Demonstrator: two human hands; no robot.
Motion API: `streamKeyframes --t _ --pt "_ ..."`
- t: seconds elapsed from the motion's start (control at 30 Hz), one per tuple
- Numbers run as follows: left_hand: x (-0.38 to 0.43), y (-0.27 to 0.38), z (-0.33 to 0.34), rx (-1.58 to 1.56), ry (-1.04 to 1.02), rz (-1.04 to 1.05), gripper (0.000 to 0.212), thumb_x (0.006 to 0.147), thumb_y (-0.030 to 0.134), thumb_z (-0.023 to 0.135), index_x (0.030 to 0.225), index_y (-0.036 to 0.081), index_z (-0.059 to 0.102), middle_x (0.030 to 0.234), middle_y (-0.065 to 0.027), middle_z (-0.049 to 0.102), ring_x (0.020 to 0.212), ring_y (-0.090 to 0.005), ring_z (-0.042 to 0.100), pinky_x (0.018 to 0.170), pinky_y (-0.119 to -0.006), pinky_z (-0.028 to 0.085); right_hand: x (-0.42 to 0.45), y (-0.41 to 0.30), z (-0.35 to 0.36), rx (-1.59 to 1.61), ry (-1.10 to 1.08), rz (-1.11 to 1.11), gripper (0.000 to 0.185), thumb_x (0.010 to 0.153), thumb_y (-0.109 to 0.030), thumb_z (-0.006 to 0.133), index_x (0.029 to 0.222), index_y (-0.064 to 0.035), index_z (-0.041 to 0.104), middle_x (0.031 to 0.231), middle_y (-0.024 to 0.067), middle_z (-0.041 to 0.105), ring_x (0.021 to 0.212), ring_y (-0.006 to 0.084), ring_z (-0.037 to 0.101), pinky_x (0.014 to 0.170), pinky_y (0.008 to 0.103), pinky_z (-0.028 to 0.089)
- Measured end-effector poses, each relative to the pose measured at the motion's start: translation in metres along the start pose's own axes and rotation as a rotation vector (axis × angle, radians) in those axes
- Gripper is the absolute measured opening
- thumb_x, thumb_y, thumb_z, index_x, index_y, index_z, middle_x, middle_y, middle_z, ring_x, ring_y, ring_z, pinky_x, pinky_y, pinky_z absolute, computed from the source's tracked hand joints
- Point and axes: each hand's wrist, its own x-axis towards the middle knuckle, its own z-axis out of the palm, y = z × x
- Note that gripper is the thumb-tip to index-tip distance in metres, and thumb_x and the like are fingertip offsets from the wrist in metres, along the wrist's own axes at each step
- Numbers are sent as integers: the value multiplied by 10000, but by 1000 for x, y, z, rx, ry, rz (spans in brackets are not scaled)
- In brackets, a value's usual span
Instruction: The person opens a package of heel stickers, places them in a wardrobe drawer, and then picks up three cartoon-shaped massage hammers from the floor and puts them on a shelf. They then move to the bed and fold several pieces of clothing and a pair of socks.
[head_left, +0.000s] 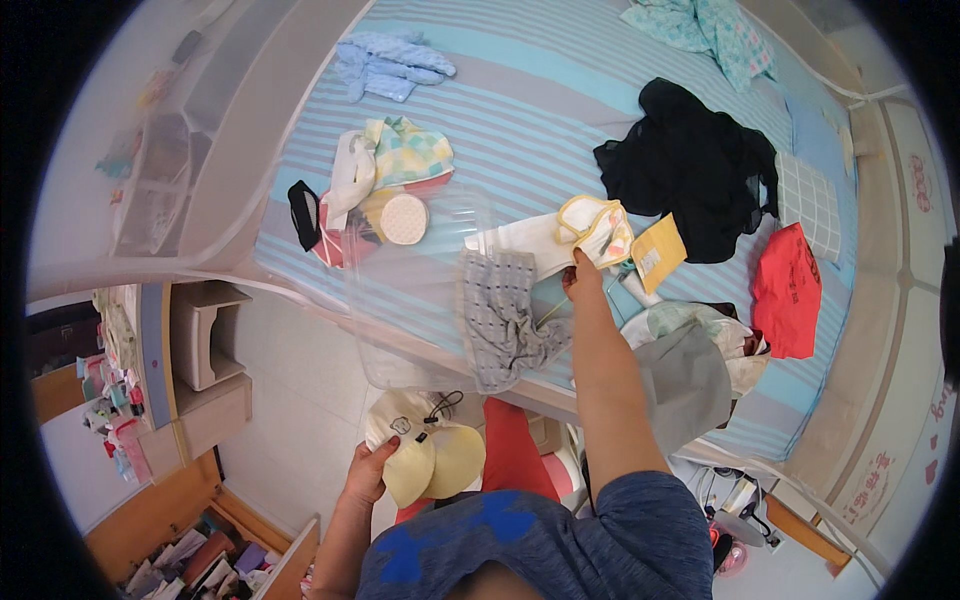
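My left hand (369, 471), low in front of my body, holds a pale yellow cap (420, 457) with a dark drawcord. Stretched out over the bed, my right hand (581, 277) pinches the lower edge of a white cloth with yellow trim (596, 225), perhaps a bib. White fabric (517, 236) extends to the left of that cloth. Just right of my fingers lies a yellow packet (660, 251) bearing a label. A grey patterned cloth (499, 315) lies nearer to me, partly over the right side of a clear plastic box or lid (412, 337).
Black fabric (690, 165) spreads beyond my right hand, with a red bag (787, 292) to its right. Bunched clothes (682, 360) lie beside my right forearm. At left are a round cream pad (404, 219) and a checked cloth (412, 150). Mosquito netting (247, 112) borders the bed.
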Motion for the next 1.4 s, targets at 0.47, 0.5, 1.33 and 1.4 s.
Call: streamKeyframes --t 0.47,0.5,1.33,1.4 --pt "-8 15 -20 -60 -343 84 359 808 3 510 1164 -32 484 1069 -135 592 965 -250 593 833 -360 488 -200 -130 25 -358 -412 -1045 280 785 -69 626 1061 -28 606 950 29 625 822 98 551 742 238 421" --pt "-9 18 -22 -73 -360 92 359 808 3 510 1164 -32 484 1069 -135 592 965 -250 593 833 -360 488 -217 -140 24 -398 -421 -1081 295 790 -78 626 1081 -32 606 957 15 623 813 93 551 727 230 420" --pt "-13 75 -115 -359 -741 7 431 913 213 469 1308 61 384 1278 -91 473 1150 -219 485 971 -371 397 -462 129 -8 -963 -765 -396 272 911 -212 522 1093 -18 575 901 32 622 742 97 556 666 245 447" --pt "-8 73 -127 -413 -757 -54 437 916 214 464 1315 60 375 1279 -92 472 1154 -221 483 977 -371 389 -467 136 -4 -966 -752 -352 272 917 -208 509 1092 -11 573 903 37 624 743 102 559 670 244 448"
